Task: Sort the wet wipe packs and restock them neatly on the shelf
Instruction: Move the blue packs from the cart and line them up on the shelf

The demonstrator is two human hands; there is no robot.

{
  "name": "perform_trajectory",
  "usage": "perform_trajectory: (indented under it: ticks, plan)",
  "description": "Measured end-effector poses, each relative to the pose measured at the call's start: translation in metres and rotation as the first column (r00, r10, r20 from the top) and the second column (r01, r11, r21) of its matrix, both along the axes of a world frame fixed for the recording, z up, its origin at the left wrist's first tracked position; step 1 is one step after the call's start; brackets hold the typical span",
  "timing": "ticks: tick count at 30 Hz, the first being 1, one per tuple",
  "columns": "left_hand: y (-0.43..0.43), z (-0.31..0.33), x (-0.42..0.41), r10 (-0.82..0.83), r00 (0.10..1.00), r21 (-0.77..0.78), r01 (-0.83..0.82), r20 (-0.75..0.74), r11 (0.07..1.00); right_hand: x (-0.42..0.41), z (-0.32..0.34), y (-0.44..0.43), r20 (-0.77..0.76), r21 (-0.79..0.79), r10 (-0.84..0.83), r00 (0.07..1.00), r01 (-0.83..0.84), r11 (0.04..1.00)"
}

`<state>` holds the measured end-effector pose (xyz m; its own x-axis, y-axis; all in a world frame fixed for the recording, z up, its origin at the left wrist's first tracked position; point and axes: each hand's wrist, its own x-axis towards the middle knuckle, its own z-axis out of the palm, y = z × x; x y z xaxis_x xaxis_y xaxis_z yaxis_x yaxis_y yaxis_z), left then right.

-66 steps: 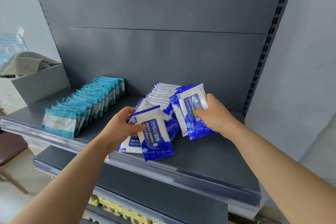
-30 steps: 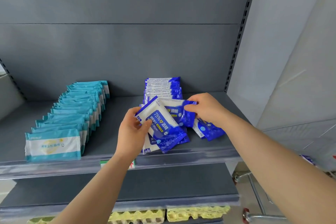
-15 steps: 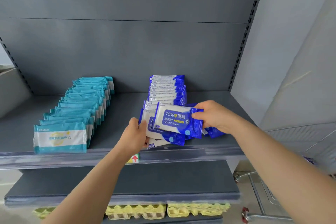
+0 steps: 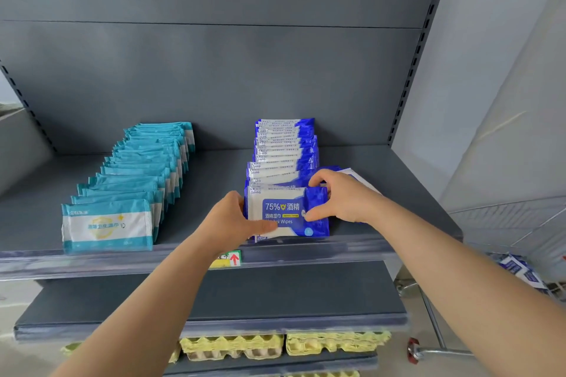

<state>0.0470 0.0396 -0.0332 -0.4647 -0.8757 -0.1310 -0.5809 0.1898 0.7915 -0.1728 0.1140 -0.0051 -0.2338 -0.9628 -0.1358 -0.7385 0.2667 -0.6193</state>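
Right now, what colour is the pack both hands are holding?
The front pack is deep blue and white, seen best in the head view.

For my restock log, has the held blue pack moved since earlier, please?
Yes: the blue pack came down to stand behind the front rail, heading the blue row.

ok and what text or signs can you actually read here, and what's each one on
"75% 酒精": front blue pack, big print.
"酒精湿巾": same pack, line below.
"...ol Wipes": same pack; the start is hidden by the left hand.
Red up arrow: tag on the shelf rail; its words are blurred.
Front teal pack: print too blurred to read.
Blue packs behind: print too small to read.
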Motion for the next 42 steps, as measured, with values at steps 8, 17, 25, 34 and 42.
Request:
perform_trajectory:
  ticks: [8,17,25,34,42]
  plan:
    - [-0.023,-0.003,-0.022,0.001,0.973,-0.177,-0.043,-0.231,0.983,0.012,0.001,-0.026,-0.052,-0.247,-0.071,0.996,0.056,0.967]
    - [-0.027,-0.02,-0.03,0.039,0.983,-0.17,-0.07,-0.179,0.983,-0.059,0.006,0.01,-0.094,-0.017,-0.316,0.944,0.316,0.949]
    - [-0.026,-0.01,-0.035,-0.05,0.993,-0.428,-0.001,-0.109,0.904,-0.06,-0.003,0.01,0.105,0.09,-0.37,0.923,0.362,0.928]
    - [-0.031,-0.01,-0.033,-0.014,0.992,-0.351,-0.031,-0.127,0.936,-0.079,0.009,0.034,0.464,-0.104,-0.322,0.825,0.412,0.905]
    - [-0.015,-0.008,-0.03,0.194,0.957,-0.335,-0.26,-0.217,0.906,-0.086,0.03,0.051,0.477,-0.199,-0.24,0.846,0.37,0.908]
